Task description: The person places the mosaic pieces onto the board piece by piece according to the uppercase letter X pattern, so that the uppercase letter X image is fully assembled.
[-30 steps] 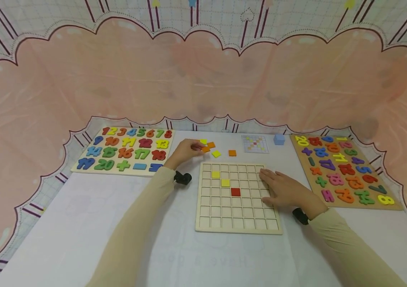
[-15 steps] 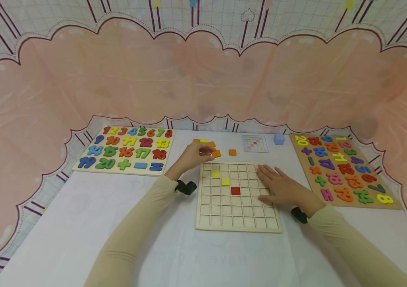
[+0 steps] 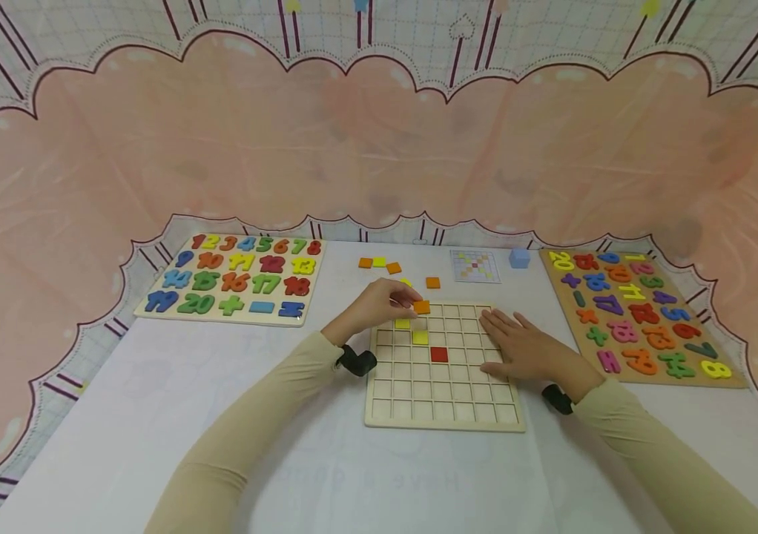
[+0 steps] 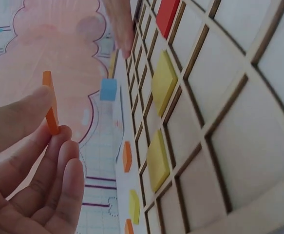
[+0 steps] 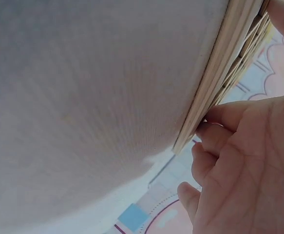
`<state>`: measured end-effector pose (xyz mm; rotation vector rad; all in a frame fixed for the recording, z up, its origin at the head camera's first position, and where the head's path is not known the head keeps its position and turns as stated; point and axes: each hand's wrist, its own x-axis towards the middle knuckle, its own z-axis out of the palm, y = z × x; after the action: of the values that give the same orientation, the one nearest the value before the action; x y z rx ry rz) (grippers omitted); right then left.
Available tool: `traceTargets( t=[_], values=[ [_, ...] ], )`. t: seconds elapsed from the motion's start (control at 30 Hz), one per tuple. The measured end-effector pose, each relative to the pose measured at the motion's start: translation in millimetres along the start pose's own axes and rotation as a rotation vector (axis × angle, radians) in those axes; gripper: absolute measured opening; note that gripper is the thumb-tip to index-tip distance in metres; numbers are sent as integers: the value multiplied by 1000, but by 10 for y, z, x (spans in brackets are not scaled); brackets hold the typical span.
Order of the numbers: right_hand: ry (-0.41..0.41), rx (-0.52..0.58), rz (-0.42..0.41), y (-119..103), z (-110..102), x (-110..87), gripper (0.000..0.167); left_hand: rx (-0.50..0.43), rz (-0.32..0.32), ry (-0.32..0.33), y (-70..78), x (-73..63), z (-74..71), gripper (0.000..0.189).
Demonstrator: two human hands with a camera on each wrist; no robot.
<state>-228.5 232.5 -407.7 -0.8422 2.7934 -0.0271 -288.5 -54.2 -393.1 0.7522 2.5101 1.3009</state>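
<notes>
My left hand (image 3: 379,302) pinches an orange square tile (image 3: 422,307) between thumb and fingertips, over the back edge of the wooden grid board (image 3: 412,411). In the left wrist view the tile (image 4: 50,103) stands on edge, raised off the board. Two yellow tiles (image 3: 420,337) and one red tile (image 3: 439,354) lie in a diagonal line in the board's cells. My right hand (image 3: 529,352) rests on the board's right side with straight fingers. The right wrist view has its fingertips (image 5: 212,134) at the board's edge.
Several loose orange and yellow tiles (image 3: 394,268) lie behind the board. A small pattern card (image 3: 475,267) and a blue cube (image 3: 520,259) are at the back. Number puzzle boards stand left (image 3: 142,315) and right (image 3: 653,374).
My left hand has picked up an orange tile from the loose ones and brought it right and nearer, over the board's back edge. The right hand stays on the board.
</notes>
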Motion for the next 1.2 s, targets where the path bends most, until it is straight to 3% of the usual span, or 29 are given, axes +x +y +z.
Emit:
traceTargets(
  t=[0.17, 0.5, 0.77, 1.2],
  values=[
    [0, 6, 3, 19, 12, 11, 87, -18, -12, -34, 55, 44, 88, 28],
    [-6, 8, 4, 43, 36, 30, 89, 35, -56, -91, 112, 203, 340, 25],
    [1, 9, -6, 6, 9, 6, 87, 47, -91, -144, 133, 292, 463, 21],
    [-1, 0, -11, 31, 26, 22, 88, 201, -114, -201, 201, 398, 569, 20]
  ],
)
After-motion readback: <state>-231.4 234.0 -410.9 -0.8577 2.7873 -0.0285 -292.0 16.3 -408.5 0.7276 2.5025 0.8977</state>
